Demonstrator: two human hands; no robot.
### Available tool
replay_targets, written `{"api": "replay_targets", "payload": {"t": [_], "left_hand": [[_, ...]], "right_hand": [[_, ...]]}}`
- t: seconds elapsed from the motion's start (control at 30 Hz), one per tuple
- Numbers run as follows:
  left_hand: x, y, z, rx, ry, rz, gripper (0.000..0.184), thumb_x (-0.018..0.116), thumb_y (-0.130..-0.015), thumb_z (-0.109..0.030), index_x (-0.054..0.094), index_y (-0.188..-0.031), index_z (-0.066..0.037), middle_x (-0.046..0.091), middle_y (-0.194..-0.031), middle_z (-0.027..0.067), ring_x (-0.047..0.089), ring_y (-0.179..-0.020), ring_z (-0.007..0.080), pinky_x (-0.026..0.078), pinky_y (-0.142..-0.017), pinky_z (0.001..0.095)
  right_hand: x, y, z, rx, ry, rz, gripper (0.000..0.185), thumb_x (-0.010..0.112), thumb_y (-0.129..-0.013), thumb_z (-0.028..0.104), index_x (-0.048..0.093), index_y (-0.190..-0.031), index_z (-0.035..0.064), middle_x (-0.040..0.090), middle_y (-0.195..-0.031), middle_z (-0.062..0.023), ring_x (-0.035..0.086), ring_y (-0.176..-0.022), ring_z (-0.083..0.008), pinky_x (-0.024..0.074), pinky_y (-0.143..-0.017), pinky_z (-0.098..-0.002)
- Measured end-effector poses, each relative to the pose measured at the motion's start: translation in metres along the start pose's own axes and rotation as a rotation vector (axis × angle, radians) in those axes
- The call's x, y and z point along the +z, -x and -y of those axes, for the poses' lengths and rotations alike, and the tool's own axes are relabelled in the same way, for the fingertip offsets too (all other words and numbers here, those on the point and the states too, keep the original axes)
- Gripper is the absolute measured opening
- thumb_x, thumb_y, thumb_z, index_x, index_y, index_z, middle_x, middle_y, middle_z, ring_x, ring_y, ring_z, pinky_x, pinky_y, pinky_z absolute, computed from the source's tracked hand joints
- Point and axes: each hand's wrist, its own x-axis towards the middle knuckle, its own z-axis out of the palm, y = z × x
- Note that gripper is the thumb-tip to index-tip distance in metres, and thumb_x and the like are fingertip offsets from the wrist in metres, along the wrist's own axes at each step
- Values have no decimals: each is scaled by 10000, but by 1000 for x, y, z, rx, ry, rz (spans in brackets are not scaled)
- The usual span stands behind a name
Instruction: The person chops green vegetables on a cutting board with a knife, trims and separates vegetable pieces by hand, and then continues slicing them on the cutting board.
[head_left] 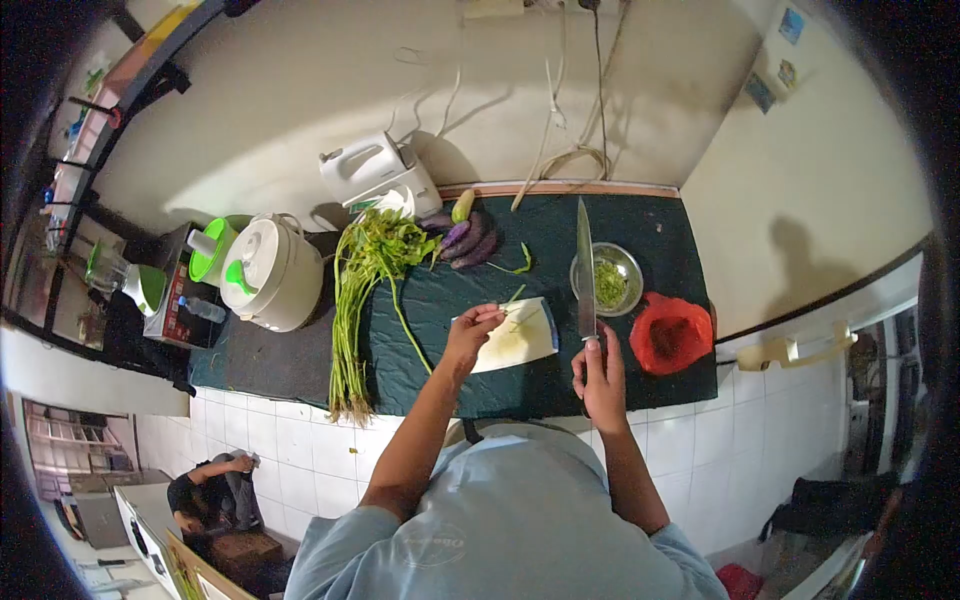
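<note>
My left hand pinches a thin green stem over the left part of a white cutting board. Small green pieces lie on the board. In my right hand is a large knife, its blade pointing up and away from me, right of the board. Behind the blade and to its right, a metal bowl holds chopped greens. A long bunch of leafy green stems lies left of the board, with one stem reaching toward my left forearm. Purple eggplants rest behind the board.
A red plastic bag sits at the right of the dark green cloth. At the left stand a white rice cooker, a green-rimmed container and a bottle. A white mixer stands behind. Another person sits low at the lower left.
</note>
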Motion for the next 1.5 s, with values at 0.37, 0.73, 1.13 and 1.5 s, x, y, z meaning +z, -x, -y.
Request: {"api": "replay_targets", "payload": {"t": [0.37,0.73,1.13,1.5], "left_hand": [[-37,-42,78,131,-694,-394,289,721,-795,-149,675,-1035,7,738,-942,97,700,-853,146,534,-771,279],[-61,-27,68,333,-668,-469,245,754,-773,-83,656,-981,2,739,-902,104,717,-841,169,549,-746,301],[-56,-13,50,465,-533,-569,193,697,-876,-116,661,-1045,-30,708,-881,56,629,-730,122,500,-677,283],[12,-28,93,513,-550,-198,187,661,-893,-123,669,-1057,-34,709,-926,122,673,-788,205,512,-671,321]], "right_hand": [[-42,-3,-187,-44,535,-79,285,529,-987,287,583,-943,11,560,-632,-70,563,-537,-170,428,-515,-328],[35,-14,-221,144,777,-200,362,509,-988,336,511,-1182,30,663,-908,-248,642,-861,-451,484,-722,-496],[59,-27,-238,41,710,-16,404,521,-984,370,527,-1230,50,663,-794,-147,657,-659,-287,506,-612,-400],[-33,40,-255,-340,979,-208,275,494,-1008,326,548,-1064,62,494,-605,-10,482,-495,-97,377,-418,-275]]}}
